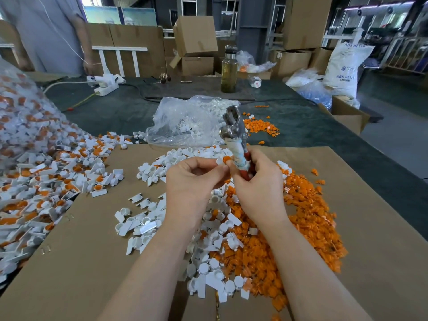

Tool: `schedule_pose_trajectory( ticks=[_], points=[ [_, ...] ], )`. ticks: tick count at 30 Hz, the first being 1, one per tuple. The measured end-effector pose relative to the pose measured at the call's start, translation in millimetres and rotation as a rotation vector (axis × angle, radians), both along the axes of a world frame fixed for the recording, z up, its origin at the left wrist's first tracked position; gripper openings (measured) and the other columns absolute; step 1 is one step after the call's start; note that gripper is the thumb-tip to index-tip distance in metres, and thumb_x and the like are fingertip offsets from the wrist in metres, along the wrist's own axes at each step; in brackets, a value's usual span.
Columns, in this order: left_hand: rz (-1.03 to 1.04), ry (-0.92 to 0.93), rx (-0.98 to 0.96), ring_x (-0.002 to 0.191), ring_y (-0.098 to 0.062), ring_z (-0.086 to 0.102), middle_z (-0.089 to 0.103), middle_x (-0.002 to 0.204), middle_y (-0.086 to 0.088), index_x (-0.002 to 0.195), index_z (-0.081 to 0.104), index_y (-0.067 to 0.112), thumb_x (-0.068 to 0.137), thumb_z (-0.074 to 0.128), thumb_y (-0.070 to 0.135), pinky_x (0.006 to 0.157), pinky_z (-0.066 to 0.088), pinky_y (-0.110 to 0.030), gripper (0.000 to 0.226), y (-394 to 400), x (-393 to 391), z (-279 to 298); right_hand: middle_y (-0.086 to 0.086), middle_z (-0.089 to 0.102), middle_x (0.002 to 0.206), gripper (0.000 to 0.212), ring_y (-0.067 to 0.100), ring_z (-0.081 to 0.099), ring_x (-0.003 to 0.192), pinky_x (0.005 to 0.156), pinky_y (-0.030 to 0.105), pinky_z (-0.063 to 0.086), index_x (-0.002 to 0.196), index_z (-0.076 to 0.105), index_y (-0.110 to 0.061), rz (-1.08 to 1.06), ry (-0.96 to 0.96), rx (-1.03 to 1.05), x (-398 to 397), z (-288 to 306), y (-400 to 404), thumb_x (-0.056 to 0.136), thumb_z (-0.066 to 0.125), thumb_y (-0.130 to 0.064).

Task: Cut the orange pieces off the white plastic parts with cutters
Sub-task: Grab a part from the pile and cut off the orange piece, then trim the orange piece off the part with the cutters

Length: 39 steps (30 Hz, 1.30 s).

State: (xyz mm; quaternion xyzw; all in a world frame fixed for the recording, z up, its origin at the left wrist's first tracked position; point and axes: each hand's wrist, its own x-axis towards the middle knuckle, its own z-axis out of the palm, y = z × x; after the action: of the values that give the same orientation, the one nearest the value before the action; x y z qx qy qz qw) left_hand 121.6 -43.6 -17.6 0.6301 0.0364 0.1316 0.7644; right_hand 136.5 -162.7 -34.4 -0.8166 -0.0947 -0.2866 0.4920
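Holding: small white plastic part with an orange piece attached, pinched at the fingertips of the left hand, raised above the brown cardboard sheet in front of the chest.
Gripping: steel cutters with tape-wrapped red handles, handles enclosed in the curled fingers of the right hand.
Reason for the lift: part brought up close to the tool, probably to line up the orange piece before a cut; not yet between the blades.
Cutters axis: long axis near upright, tilted slightly left; blades pointing up and away, handles down into the palm.
Blade gap: looks narrow, though hard to tell at this angle.
Part direction: orange end turned right, toward the cutter handles, just beside them; white end toward the left thumb.
Sorting on the sheet: loose heap of cut orange pieces under and right of the right hand, scattered bare white parts to the left and centre, presumably so each falls to its own side.
Supply: big heap of uncut white-and-orange parts at far left, within reach of the left hand.
Beyond: clear plastic bag of white parts behind the cutters.
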Motion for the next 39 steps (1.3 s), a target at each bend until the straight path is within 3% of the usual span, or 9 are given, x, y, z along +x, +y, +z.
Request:
schedule_pose_trajectory(
  ticks=[7, 11, 13, 19, 23, 25, 28, 31, 39],
  points=[
    [0.032, 0.019, 0.053, 0.065, -0.016, 0.073, 0.073, 0.067, -0.005, 0.071, 0.072, 0.013, 0.075, 0.082, 0.008, 0.064, 0.06, -0.024, 0.012, 1, 3, -3, -0.014, 0.064, 0.081, 0.011, 0.015, 0.063, 0.072, 0.067, 0.04, 0.053, 0.095, 0.059, -0.026, 0.044, 0.057, -0.039, -3, 6, -3, 0.089, 0.067, -0.02],
    [0.078, 0.018, 0.08, 0.067, -0.017, 0.074, 0.074, 0.068, -0.004, 0.073, 0.071, 0.014, 0.079, 0.081, 0.013, 0.064, 0.06, -0.025, 0.012, 3, 5, -5, -0.016, 0.061, 0.077, 0.009, 0.002, 0.06, 0.071, 0.058, 0.014, 0.043, 0.098, 0.064, -0.02, 0.104, 0.115, -0.047, -1, 6, -5, 0.089, 0.066, -0.018],
    [0.075, 0.01, 0.087, 0.067, -0.017, 0.074, 0.075, 0.069, -0.004, 0.075, 0.07, 0.014, 0.081, 0.079, 0.012, 0.064, 0.059, -0.025, 0.011, 3, 6, -6, -0.014, 0.062, 0.076, 0.01, -0.004, 0.058, 0.07, 0.06, 0.009, 0.041, 0.099, 0.067, -0.017, 0.166, 0.168, 0.014, -1, 8, -8, 0.089, 0.066, -0.016],
    [0.065, -0.005, 0.055, 0.068, -0.02, 0.074, 0.074, 0.069, -0.006, 0.08, 0.069, 0.01, 0.083, 0.076, 0.008, 0.064, 0.06, -0.026, 0.008, 5, 7, -5, -0.014, 0.068, 0.083, 0.02, 0.007, 0.061, 0.073, 0.062, 0.02, 0.047, 0.09, 0.065, -0.032, 0.236, 0.218, 0.036, -3, 14, -22, 0.088, 0.066, -0.013],
    [0.05, -0.019, 0.021, 0.066, -0.018, 0.074, 0.073, 0.068, -0.003, 0.082, 0.068, 0.007, 0.084, 0.074, 0.004, 0.062, 0.058, -0.022, 0.007, 6, 7, -4, 0.003, 0.065, 0.077, 0.01, 0.016, 0.055, 0.063, 0.059, 0.032, 0.044, 0.089, 0.067, -0.022, 0.243, 0.253, 0.005, -4, 15, -27, 0.087, 0.065, -0.012],
    [0.048, -0.027, 0.018, 0.066, -0.017, 0.073, 0.073, 0.069, -0.003, 0.083, 0.068, 0.007, 0.084, 0.073, 0.004, 0.065, 0.06, -0.024, 0.006, 7, 7, -4, 0.006, 0.062, 0.078, 0.004, 0.011, 0.051, 0.062, 0.059, 0.032, 0.041, 0.09, 0.067, -0.017, 0.281, 0.292, -0.045, -4, 16, -31, 0.087, 0.066, -0.015],
    [0.046, -0.054, 0.016, 0.065, -0.015, 0.072, 0.072, 0.067, -0.002, 0.082, 0.067, 0.007, 0.086, 0.071, 0.002, 0.068, 0.06, -0.025, 0.007, 10, 8, -4, 0.0, 0.063, 0.076, 0.009, 0.011, 0.057, 0.07, 0.068, 0.035, 0.045, 0.094, 0.065, -0.015, 0.345, 0.37, -0.149, -5, 19, -36, 0.086, 0.069, -0.019],
    [0.048, -0.076, 0.011, 0.063, -0.012, 0.071, 0.071, 0.064, 0.001, 0.082, 0.067, 0.006, 0.088, 0.069, 0.002, 0.064, 0.058, -0.022, 0.007, 13, 9, -4, 0.004, 0.068, 0.094, 0.017, 0.022, 0.063, 0.086, 0.08, 0.044, 0.05, 0.101, 0.064, -0.016, 0.371, 0.446, -0.235, -5, 21, -37, 0.085, 0.069, -0.019],
    [0.044, -0.132, 0.009, 0.059, -0.008, 0.069, 0.069, 0.063, 0.004, 0.08, 0.065, 0.007, 0.089, 0.066, -0.002, 0.06, 0.054, -0.016, 0.013, 18, 10, -3, 0.004, 0.066, 0.114, 0.032, 0.02, 0.061, 0.102, 0.093, 0.041, 0.047, 0.118, 0.06, -0.015, 0.404, 0.501, -0.326, -9, 24, -37, 0.087, 0.068, -0.021]
  ],
)
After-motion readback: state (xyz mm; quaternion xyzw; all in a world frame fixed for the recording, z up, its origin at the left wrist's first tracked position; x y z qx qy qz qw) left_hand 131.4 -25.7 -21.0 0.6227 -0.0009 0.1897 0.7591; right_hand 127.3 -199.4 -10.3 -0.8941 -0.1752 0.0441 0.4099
